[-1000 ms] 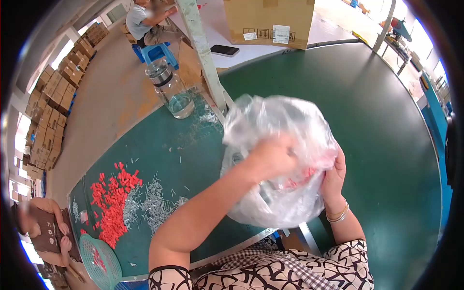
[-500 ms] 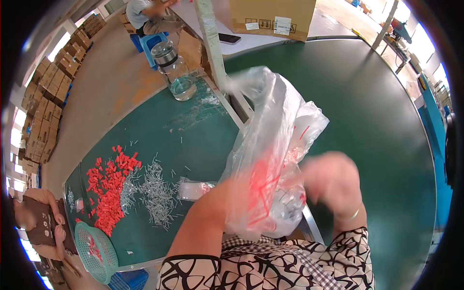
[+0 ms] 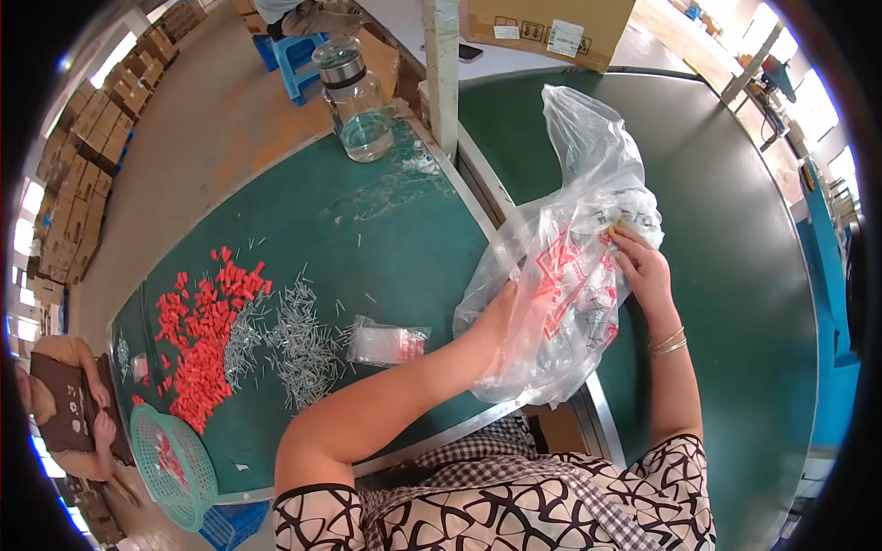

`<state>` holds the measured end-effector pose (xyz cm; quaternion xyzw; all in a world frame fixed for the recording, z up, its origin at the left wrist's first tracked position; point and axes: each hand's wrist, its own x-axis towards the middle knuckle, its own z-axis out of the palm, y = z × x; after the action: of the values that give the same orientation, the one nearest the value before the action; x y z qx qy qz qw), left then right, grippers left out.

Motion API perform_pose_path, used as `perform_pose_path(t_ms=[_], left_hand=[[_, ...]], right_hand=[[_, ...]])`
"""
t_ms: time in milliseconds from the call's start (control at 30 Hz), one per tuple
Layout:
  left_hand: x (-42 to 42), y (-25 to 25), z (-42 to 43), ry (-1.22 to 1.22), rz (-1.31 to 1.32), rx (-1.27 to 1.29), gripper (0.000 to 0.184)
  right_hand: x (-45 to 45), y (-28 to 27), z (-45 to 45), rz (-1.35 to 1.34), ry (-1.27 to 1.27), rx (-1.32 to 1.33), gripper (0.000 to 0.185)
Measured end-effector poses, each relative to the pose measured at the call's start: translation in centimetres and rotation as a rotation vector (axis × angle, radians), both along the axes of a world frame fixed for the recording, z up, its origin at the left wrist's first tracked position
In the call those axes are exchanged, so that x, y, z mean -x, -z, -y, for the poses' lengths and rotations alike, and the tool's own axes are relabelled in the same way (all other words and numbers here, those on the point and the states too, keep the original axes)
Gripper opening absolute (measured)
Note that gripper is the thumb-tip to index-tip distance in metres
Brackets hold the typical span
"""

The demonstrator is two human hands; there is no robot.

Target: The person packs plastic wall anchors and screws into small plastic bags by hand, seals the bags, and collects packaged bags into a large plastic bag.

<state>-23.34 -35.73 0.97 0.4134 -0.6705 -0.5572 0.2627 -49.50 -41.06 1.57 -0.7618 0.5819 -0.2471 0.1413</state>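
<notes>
The large translucent plastic bag with red print point(image 3: 574, 312) is directly ahead of the wearer, between both hands, across the metal-edged seam of the green work surface point(image 3: 735, 303). Its long axis runs from the bulging near end to the narrow far end. The left hand point(image 3: 525, 314) is behind or inside the film at the left side; its finger posture cannot be told. The right hand point(image 3: 646, 268) is on the right side, farther forward, fingertips drawn together against a fold of film. Left of the bag lies a flat clear plastic packet point(image 3: 390, 344). Containers: the pale green perforated plastic basket point(image 3: 204, 482) holds some red pieces; farther away, the clear glass jar with silver lid point(image 3: 356, 103) holds clear liquid
</notes>
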Motion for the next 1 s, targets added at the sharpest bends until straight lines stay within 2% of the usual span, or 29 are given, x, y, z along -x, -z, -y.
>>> perform_pose_path(t_ms=[33, 133, 167, 267, 300, 367, 400, 433, 500, 567, 600, 633, 667, 767, 867, 1000], left_hand=[[-0.5, -0.8, -0.1, 0.013, 0.055, -0.048, 0.039], [-1.4, -2.9, -0.8, 0.033, 0.14, -0.119, 0.041], [-1.3, -2.1, -0.8, 0.011, 0.083, -0.027, 0.04], [-0.7, 1.3, -0.8, -0.05, -0.078, 0.149, 0.036], [-0.5, 1.6, -0.9, -0.063, -0.13, 0.139, 0.034], [-0.1, 2.1, -1.1, -0.077, -0.196, 0.139, 0.033], [-0.4, 1.8, -1.4, -0.072, -0.137, 0.166, 0.033], [-0.6, 1.4, -1.6, -0.064, -0.053, 0.207, 0.033], [-1.8, 0.2, -2.3, 0.002, 0.393, 0.402, 0.033], [-3.7, -0.8, -3.0, 0.049, 0.774, 0.522, 0.033], [-4.9, -1.0, -3.5, 0.04, 0.857, 0.556, 0.033], [-5.9, -1.0, -3.9, 0.012, 0.849, 0.571, 0.034], [-6.7, -0.5, -4.1, -0.047, 0.718, 0.581, 0.03], [-7.8, -0.3, -3.9, -0.03, 0.673, 0.647, 0.019], [-7.9, -0.2, -2.2, 0.063, 0.591, 0.468, 0.013], [-6.3, -1.7, 0.0, -0.126, 0.422, 0.711, 0.015]], right_hand=[[-0.1, -0.5, 0.1, -0.005, 0.01, -0.035, 0.033], [-1.6, -3.3, -0.7, -0.139, 0.098, 0.203, 0.028], [-3.0, -5.2, -1.2, -0.179, 0.149, 0.28, 0.027], [-9.2, -10.9, -3.9, 0.044, 0.077, 0.361, 0.025], [-10.1, -10.7, -3.3, -0.002, -0.177, 0.62, 0.025], [-14.2, -12.8, -5.3, -0.193, -0.574, 0.615, 0.022], [-16.1, -11.9, -5.2, -0.126, -0.758, 0.636, 0.02], [-16.3, -10.7, -4.6, -0.189, -0.812, 0.519, 0.021], [-16.7, -8.5, -3.2, -0.316, -0.91, 0.275, 0.025], [-13.1, -7.6, -1.9, -0.593, -0.68, 0.214, 0.021], [-11.3, -7.4, -1.9, -0.608, -0.558, 0.251, 0.02], [-9.6, -7.3, -2.1, -0.621, -0.438, 0.281, 0.019], [-8.2, -7.4, -2.4, -0.568, -0.4, 0.252, 0.017], [-7.6, -8.6, -4.2, -0.428, -0.305, 0.287, 0.019], [-7.9, -8.4, -5.4, -0.333, -0.251, 0.328, 0.015], [-8.2, -6.8, -5.4, -0.271, -0.311, 0.289, 0.011]])
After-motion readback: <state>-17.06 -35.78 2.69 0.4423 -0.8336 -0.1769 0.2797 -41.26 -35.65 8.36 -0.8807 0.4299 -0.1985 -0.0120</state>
